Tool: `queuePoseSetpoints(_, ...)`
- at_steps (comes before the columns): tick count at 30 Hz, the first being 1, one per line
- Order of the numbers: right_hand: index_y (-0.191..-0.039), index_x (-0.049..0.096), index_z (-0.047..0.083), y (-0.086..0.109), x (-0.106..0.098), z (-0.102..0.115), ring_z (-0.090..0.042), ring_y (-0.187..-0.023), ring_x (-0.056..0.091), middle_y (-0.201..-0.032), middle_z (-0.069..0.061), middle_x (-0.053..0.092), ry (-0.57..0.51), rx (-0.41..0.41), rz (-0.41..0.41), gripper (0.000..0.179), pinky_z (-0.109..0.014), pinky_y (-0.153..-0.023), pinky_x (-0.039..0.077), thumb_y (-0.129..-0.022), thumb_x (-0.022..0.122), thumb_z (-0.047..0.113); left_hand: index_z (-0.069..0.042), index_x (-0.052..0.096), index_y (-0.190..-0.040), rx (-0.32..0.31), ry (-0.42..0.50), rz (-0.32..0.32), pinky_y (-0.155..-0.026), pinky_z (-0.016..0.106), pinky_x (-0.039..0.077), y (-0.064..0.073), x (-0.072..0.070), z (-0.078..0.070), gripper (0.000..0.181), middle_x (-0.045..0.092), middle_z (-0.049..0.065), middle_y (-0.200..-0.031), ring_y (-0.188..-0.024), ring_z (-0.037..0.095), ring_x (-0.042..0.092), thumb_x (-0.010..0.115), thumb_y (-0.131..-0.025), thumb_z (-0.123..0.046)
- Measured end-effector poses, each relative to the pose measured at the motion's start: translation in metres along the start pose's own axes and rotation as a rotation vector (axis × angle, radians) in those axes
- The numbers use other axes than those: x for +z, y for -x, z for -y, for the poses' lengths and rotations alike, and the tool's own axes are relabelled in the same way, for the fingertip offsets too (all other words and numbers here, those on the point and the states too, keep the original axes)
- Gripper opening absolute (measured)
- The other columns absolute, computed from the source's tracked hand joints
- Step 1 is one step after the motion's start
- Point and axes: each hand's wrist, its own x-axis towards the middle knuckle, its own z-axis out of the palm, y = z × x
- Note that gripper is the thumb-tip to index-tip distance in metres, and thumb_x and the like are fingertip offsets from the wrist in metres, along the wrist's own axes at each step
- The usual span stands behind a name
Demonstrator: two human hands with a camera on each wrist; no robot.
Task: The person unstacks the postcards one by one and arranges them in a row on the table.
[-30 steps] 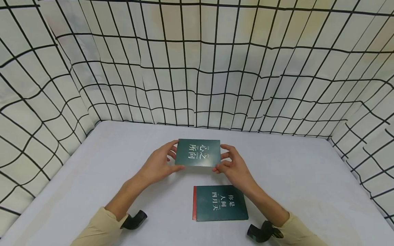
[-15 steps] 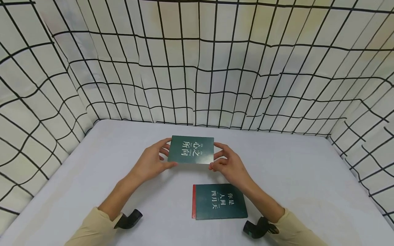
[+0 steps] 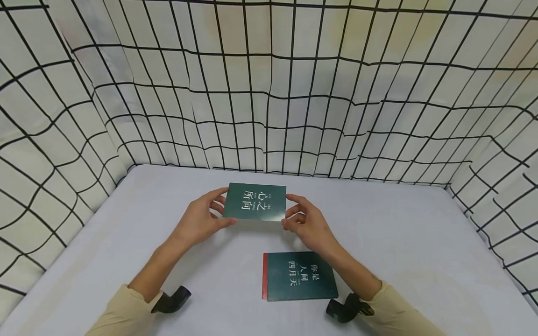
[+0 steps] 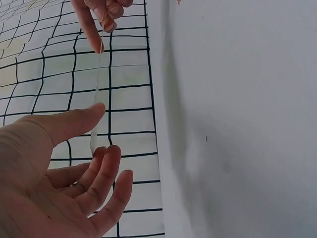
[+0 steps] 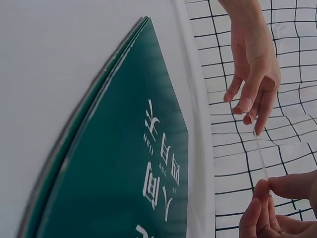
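A thin dark green card [image 3: 255, 202] with white Chinese characters is held above the white table, between both hands in the head view. My left hand [image 3: 196, 219] pinches its left side, thumb at the near corner and fingers behind the far corner. At the opposite side, my right hand [image 3: 308, 225] pinches the edge with thumb and fingertips. The left wrist view shows the card [image 4: 95, 124] nearly edge-on, as a narrow strip. Nearer the body lies a stack of dark green cards or booklets [image 3: 300, 276], with a red edge showing at its left; the right forearm overlaps its upper right corner.
A white-covered table [image 3: 403, 242] spreads beneath the hands. Black netting [image 3: 269, 107] over white cloth walls it at the back and both sides. Black wrist-worn devices [image 3: 171, 299] stick out by the beige sleeves [image 3: 122, 312].
Both hands have carried the green card to the left and slightly farther away. Their grasp looks the same, and the stack has stayed in place.
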Motion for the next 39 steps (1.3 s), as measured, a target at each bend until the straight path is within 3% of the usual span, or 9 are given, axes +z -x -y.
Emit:
queuePoseSetpoints(9,-0.147,0.055,0.007,-0.007,0.007,0.005,-0.018,-0.087,0.074,-0.106,-0.012,0.070,0.016,-0.041,-0.030,0.057,-0.023,-0.076,0.055,-0.093,0.075,0.004,-0.001,0.049,-0.151,-0.026,-0.001,-0.041,-0.075,0.032,0.059,0.002,-0.009,0.003,0.077,0.067,0.020,-0.128,-0.103,0.032,0.072,0.086,-0.085,-0.014)
queuePoseSetpoints(21,-0.146,0.055,0.010,-0.013,0.016,0.013,-0.016,-0.083,0.074,-0.103,-0.010,0.070,0.035,-0.041,-0.013,0.053,-0.028,-0.077,0.058,-0.096,0.073,0.008,-0.004,0.051,-0.151,-0.080,0.016,-0.055,-0.072,0.030,0.050,0.002,-0.019,0.009,0.075,0.068,0.022,-0.128,-0.108,0.035,0.071,0.085,-0.086,-0.019)
queuePoseSetpoints(30,-0.153,0.052,0.014,-0.014,0.022,0.015,-0.032,-0.090,0.076,-0.106,-0.009,0.070,0.001,0.005,0.047,0.058,-0.046,-0.085,0.062,-0.098,0.072,0.016,-0.005,0.050,-0.153,-0.117,0.019,-0.054,-0.071,0.030,0.050,0.005,-0.025,0.014,0.076,0.064,0.022,-0.131,-0.111,0.037,0.070,0.085,-0.087,-0.020)
queuePoseSetpoints(36,-0.154,0.050,0.014,-0.018,0.027,0.021,-0.032,-0.093,0.074,-0.106,-0.009,0.070,0.014,-0.001,0.076,0.058,-0.029,-0.079,0.055,-0.099,0.070,0.019,-0.006,0.048,-0.154,-0.159,0.022,-0.039,-0.073,0.029,0.050,0.006,-0.030,0.017,0.078,0.058,0.023,-0.137,-0.117,0.040,0.067,0.084,-0.087,-0.023)
queuePoseSetpoints(39,-0.154,0.050,0.014,-0.019,0.029,0.022,-0.032,-0.095,0.074,-0.107,-0.009,0.070,0.012,-0.005,0.092,0.059,-0.027,-0.079,0.055,-0.099,0.070,0.020,-0.005,0.047,-0.155,-0.169,0.021,-0.034,-0.073,0.029,0.050,0.007,-0.033,0.017,0.079,0.057,0.024,-0.137,-0.117,0.041,0.065,0.084,-0.087,-0.024)
